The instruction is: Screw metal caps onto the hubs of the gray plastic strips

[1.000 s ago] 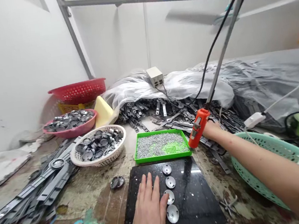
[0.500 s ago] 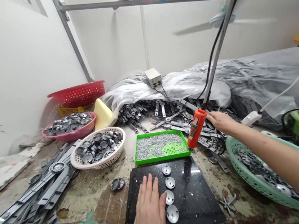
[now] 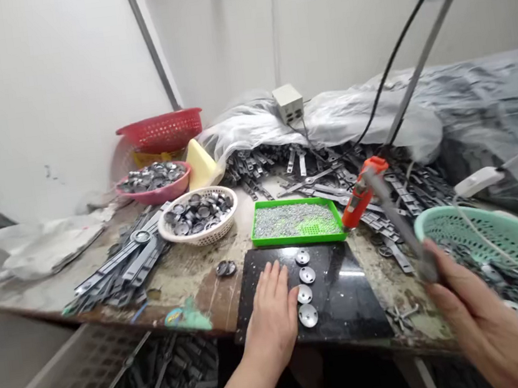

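Observation:
My left hand point(image 3: 273, 312) lies flat on a black speckled slab point(image 3: 344, 315), fingers stretched out. Its thumb is beside a column of several round silver discs point(image 3: 308, 315). My right hand point(image 3: 481, 311) grips the lower end of a long grey plastic strip point(image 3: 400, 227), blurred by motion, which slants up to the left. The strip's upper end overlaps an orange electric screwdriver point(image 3: 357, 204) hanging beside the green tray point(image 3: 297, 239); whether they touch I cannot tell. Small metal screws cover much of that tray.
A white basket point(image 3: 202, 235) and a pink bowl point(image 3: 160, 195) hold round parts at left, near a stack of grey strips point(image 3: 130, 260). At right is a mint basket point(image 3: 432, 223) of parts. More strips point(image 3: 302, 160) lie at the back under plastic sheeting. Two dark rings point(image 3: 225, 268) lie by the slab.
My right hand has come back from the pile behind the screwdriver and now holds a grey strip. The left hand stays on the slab. The camera view has tilted down and turned left.

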Demonstrator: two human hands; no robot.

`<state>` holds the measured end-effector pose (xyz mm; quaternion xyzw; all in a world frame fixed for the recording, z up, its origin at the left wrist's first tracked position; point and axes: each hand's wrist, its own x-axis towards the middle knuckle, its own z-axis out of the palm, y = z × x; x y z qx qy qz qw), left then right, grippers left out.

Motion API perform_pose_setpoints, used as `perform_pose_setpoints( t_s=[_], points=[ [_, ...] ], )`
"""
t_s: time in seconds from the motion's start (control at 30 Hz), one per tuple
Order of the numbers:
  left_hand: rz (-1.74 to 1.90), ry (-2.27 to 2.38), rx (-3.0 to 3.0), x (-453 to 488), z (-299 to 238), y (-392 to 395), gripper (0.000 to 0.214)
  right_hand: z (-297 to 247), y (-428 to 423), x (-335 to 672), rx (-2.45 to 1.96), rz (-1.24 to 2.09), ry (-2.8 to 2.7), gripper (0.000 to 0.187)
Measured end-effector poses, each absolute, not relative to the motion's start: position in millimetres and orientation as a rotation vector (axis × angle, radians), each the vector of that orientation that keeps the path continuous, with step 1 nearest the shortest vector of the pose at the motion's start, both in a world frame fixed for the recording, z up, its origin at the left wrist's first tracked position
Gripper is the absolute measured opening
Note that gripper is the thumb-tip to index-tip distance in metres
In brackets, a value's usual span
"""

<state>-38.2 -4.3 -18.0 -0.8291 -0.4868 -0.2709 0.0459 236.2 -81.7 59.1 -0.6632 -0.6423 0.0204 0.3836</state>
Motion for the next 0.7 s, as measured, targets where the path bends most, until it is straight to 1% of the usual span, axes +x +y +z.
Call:
perform_pose_setpoints(
  t_s=[0.03, 0.13, 0.2, 0.3, 0.4, 0.57, 0.7],
  points=[
    [-0.827, -1.507, -2.541, -37.5, -15.7, -5.4, 0.040, 52.2, -76.1, 226.1, -1.621, 0.070, -1.745, 0.049],
    [-0.870, -1.568, -2.541, -36.2, -11.9, -7.9, 0.036, 32.4, -41.5, 198.7, -1.434, 0.257, -1.989, 0.044],
    [-0.912, -1.576, -2.542, -36.0, -10.5, -9.5, 0.034, 18.9, -12.2, 186.8, -1.357, 0.283, -2.091, 0.041],
    [-0.925, -1.577, -2.573, -36.3, -8.0, -12.3, 0.035, -0.1, 24.4, 179.2, -1.299, 0.165, -2.208, 0.036],
    [-0.850, -1.532, -2.660, -36.4, -3.3, -15.3, 0.041, -11.1, 42.3, 177.4, -1.311, 0.021, -2.265, 0.032],
    [-0.644, -1.387, -2.802, -35.1, 4.3, -17.0, 0.060, -7.4, 44.1, 175.6, -1.399, -0.203, -2.358, 0.029],
    [-0.564, -1.355, -2.810, -34.6, 5.0, -14.9, 0.063, -6.0, 42.3, 168.9, -1.458, -0.305, -2.381, 0.029]
  ],
)
